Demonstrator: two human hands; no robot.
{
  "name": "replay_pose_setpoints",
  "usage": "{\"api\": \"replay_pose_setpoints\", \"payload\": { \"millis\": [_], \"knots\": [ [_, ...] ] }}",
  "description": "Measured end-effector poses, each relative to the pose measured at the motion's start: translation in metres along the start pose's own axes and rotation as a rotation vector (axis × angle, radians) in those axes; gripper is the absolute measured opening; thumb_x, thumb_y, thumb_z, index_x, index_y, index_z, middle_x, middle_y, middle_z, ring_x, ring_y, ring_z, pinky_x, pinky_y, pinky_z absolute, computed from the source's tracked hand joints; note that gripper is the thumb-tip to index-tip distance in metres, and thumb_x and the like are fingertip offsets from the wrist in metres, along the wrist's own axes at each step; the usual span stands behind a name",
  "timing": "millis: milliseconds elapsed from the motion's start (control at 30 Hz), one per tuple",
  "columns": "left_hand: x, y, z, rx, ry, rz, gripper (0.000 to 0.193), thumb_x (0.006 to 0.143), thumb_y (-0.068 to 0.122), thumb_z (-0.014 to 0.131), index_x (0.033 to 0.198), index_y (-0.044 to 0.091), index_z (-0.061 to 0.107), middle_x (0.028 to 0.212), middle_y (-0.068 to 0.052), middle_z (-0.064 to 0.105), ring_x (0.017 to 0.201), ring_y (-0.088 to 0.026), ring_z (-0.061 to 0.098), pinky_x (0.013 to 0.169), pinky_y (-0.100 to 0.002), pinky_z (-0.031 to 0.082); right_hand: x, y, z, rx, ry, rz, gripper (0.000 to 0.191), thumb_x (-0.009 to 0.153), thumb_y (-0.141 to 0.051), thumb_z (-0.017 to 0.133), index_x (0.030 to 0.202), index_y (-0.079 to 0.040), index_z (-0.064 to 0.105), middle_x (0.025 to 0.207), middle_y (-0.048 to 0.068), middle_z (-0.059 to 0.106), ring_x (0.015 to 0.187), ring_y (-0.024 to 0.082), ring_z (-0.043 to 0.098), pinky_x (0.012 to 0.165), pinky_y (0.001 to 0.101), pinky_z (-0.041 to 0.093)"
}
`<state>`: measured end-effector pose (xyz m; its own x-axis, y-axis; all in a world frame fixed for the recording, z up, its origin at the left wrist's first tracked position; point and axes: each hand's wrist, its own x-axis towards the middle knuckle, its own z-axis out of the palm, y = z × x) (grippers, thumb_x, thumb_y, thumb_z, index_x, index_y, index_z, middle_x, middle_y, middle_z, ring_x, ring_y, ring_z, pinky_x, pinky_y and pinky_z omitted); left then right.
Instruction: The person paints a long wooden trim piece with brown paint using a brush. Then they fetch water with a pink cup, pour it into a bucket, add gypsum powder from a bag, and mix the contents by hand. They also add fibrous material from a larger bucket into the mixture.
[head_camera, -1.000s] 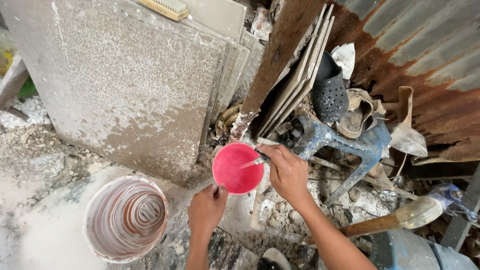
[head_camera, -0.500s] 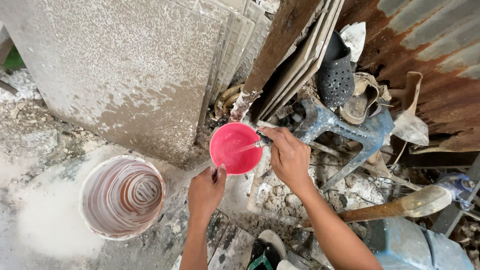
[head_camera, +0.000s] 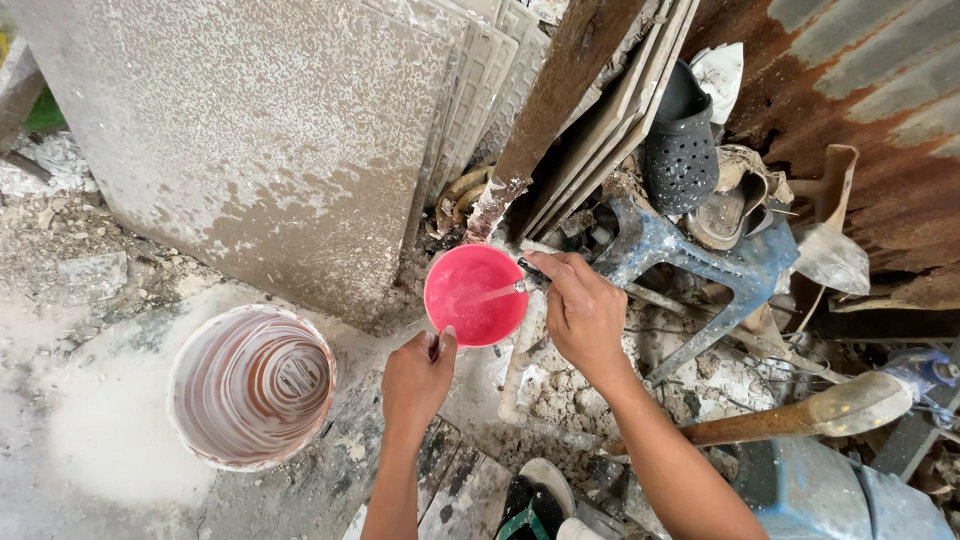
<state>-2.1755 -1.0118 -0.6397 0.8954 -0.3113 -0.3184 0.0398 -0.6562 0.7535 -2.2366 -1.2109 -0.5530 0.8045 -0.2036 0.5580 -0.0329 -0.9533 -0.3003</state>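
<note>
The pink bowl (head_camera: 476, 295) sits at the middle of the frame, held by its handle at the lower rim in the closed left hand (head_camera: 418, 378). A thin stream of water (head_camera: 487, 294) runs into it from a small tap (head_camera: 531, 275) just right of the rim, and the right hand (head_camera: 583, 312) is wrapped around that tap. The step in hand looks like filling the bowl; the move that follows would call for turning the tap shut and lifting the bowl level so nothing spills.

Room is tight above and to the right: a grey slab (head_camera: 250, 140) and stacked tiles (head_camera: 490, 80) lean close behind the bowl, a wooden plank (head_camera: 560, 100) comes down almost to its upper rim, and a blue plastic stool (head_camera: 690, 260) with a dark clog (head_camera: 680, 145) crowds the right. The freer way out is down and left, toward the white bucket (head_camera: 250, 385) on the dusty floor (head_camera: 90, 430).
</note>
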Motion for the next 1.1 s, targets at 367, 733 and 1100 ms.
{"api": "replay_pose_setpoints", "payload": {
  "millis": [367, 733, 1100],
  "knots": [
    [-0.001, 0.004, 0.000, -0.003, 0.030, -0.060, 0.041, 0.092, 0.045, 0.062, 0.084, 0.006, 0.069, 0.070, -0.015, 0.072, 0.064, -0.034, 0.070, 0.062, -0.048, 0.052, -0.001, 0.003, 0.001, 0.011, 0.005, -0.007, 0.038, 0.090, 0.007, 0.059, 0.117, -0.015, 0.074, 0.100, 0.005, 0.074, 0.061, 0.019, 0.064, 0.051, 0.0336, 0.047],
    [0.004, -0.002, 0.008, -0.035, -0.039, -0.071, 0.044, 0.096, 0.041, 0.058, 0.081, 0.001, 0.067, 0.065, -0.017, 0.070, 0.058, -0.032, 0.069, 0.060, -0.044, 0.052, -0.002, 0.011, 0.007, -0.015, 0.007, -0.003, 0.038, 0.090, 0.007, 0.059, 0.117, -0.015, 0.075, 0.096, 0.005, 0.074, 0.055, 0.015, 0.060, 0.044, 0.0311, 0.043],
    [0.010, -0.016, 0.023, -0.139, -0.004, 0.041, 0.044, 0.096, 0.037, 0.055, 0.077, -0.003, 0.064, 0.068, -0.023, 0.067, 0.061, -0.039, 0.066, 0.062, -0.048, 0.049, 0.002, 0.006, -0.001, 0.013, 0.018, -0.028, 0.038, 0.089, 0.006, 0.059, 0.118, -0.015, 0.072, 0.101, 0.005, 0.073, 0.068, 0.021, 0.068, 0.055, 0.0348, 0.050]
  ]
}}
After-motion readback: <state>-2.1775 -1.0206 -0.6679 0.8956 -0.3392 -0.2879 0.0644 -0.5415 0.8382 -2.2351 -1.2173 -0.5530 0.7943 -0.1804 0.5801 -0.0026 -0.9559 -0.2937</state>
